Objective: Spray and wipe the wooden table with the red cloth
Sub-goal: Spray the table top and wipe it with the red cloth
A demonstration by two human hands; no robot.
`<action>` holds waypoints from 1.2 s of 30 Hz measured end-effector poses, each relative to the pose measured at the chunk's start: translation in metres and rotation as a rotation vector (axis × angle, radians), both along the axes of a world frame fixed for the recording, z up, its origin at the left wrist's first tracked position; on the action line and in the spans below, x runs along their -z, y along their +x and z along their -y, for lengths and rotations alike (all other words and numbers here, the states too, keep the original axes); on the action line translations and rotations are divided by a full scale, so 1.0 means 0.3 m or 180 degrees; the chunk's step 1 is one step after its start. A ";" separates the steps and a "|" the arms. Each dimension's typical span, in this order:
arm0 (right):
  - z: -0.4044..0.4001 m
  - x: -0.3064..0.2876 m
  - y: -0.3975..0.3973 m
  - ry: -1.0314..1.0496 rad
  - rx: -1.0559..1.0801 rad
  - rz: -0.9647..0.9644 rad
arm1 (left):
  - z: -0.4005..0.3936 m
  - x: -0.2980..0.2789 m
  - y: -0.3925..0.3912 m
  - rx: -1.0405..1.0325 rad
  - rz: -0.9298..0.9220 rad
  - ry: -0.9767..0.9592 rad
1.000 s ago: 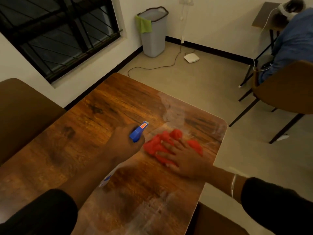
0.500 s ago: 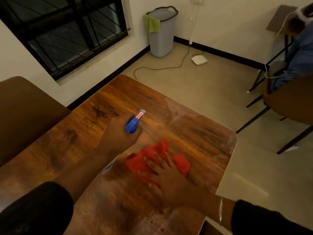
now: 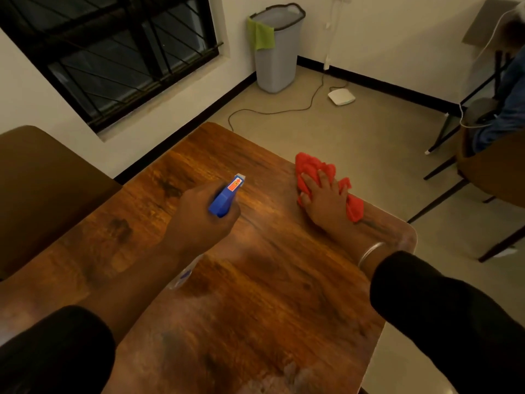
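The bench (image 3: 264, 280) is glossy, dark-grained wood with dull smears. The red cloth (image 3: 312, 166) looks soft and nubbly. The spray bottle (image 3: 225, 196) head is smooth blue plastic.

One head-worn camera looks forward and steeply down over the table (image 3: 272, 280) from close above; beyond the table's far edge, floor and probably a wall corner.
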State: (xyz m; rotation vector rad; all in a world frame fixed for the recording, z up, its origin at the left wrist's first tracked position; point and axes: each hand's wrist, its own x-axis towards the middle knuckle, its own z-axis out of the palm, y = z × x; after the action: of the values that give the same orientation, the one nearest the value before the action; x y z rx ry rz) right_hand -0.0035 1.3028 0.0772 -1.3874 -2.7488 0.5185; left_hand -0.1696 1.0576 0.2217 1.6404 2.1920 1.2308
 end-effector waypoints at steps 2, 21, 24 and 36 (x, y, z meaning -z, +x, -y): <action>0.116 0.018 -0.032 0.0137 -0.0181 -0.0075 | 0.006 0.003 -0.022 -0.0082 0.0061 0.0032; -0.098 -0.050 -0.395 -0.0137 -0.0638 0.0172 | 0.046 -0.005 -0.095 0.0061 -0.0151 -0.0109; -0.060 -0.032 -0.244 0.0010 -0.0929 0.0116 | 0.029 -0.006 -0.079 -0.0005 -0.0089 -0.0099; 0.048 0.010 0.670 0.0101 -0.0304 0.0320 | -0.086 -0.004 0.020 -0.0002 0.0105 0.0134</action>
State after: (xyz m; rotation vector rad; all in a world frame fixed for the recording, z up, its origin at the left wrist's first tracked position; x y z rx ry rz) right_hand 0.1976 1.2884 0.0743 -1.3158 -2.9010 0.4171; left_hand -0.1635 1.0833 0.2229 1.6230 2.1619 1.3032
